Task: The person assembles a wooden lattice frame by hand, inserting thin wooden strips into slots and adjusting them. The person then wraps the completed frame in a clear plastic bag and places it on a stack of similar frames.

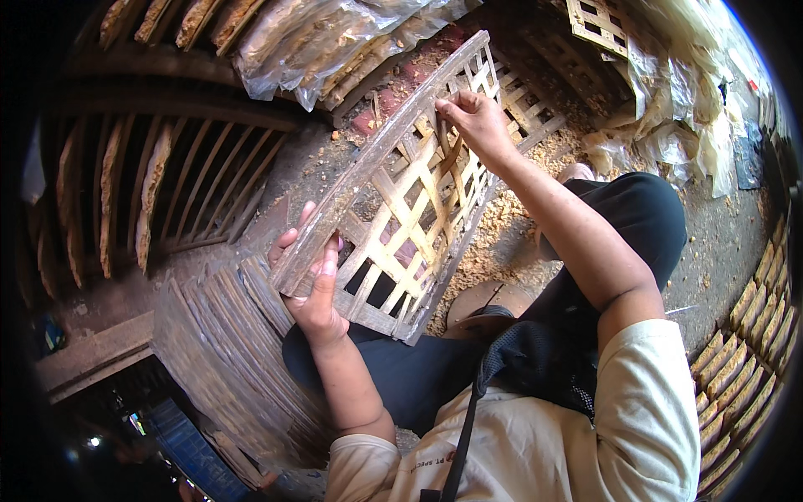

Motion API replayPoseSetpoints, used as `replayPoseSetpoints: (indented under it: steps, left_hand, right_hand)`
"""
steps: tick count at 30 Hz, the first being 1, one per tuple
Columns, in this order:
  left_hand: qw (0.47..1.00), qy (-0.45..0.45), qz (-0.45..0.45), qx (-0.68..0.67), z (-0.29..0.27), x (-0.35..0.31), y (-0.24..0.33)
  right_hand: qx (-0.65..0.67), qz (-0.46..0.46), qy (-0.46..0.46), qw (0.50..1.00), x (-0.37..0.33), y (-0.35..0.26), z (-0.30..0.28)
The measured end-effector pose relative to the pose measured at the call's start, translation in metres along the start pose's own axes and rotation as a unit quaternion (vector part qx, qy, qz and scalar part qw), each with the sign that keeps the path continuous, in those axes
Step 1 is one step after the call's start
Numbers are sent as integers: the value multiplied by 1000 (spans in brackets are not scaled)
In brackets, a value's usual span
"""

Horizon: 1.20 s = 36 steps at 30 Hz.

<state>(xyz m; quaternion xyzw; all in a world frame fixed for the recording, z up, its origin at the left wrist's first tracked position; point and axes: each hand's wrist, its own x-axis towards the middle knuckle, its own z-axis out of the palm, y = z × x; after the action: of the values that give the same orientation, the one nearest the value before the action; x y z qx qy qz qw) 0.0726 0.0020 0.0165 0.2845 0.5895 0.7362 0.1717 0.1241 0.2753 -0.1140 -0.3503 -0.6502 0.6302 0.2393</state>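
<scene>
A long wooden frame [401, 219] with a woven lattice of pale bamboo strips stands tilted across my lap. My left hand [316, 303] grips its lower left corner, with the thumb on the near face and the fingers around the weathered side rail. Near the upper part of that rail, my right hand [473, 124] is closed in a pinch. It holds a thin, brownish bamboo strip [452, 157] that lies loosely against the lattice. My fingertips partly hide where the strip meets the rail.
Crumbly tan scraps [493, 251] cover the floor beyond the frame. Stacked flat boards [226, 343] stand at my left, below a slatted rack [167, 180]. Plastic-covered slabs [335, 42] lie ahead. Plastic sheets [669, 125] hang at the right, above rows of slabs [744, 376].
</scene>
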Motion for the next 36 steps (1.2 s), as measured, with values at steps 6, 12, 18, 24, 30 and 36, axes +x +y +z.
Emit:
replayPoseSetpoints:
  steps: [6,12,18,24,30,36]
  left_hand:
    - [1000,-11,17,13,4,1,1]
    - [999,23,-3,-27,-3,3,-3]
    - [999,36,-19,9,-6,2,-2]
    - [999,-7,10,40,-9,1,-3]
    - [998,36,3,56,-20,2,-11]
    - [996,25,2,84,-27,2,-11]
  right_hand:
    - [-78,-82,166,980,-8,-10,0]
    - [-69,-108,-151,980,-41,-31,5]
    - [-99,-80,70,989,-10,-23,20]
    - [-100,-20,54,993,44,15,28]
    - [-154,148,185,959,60,65,29]
    - [-102,0,138,985,81,63,37]
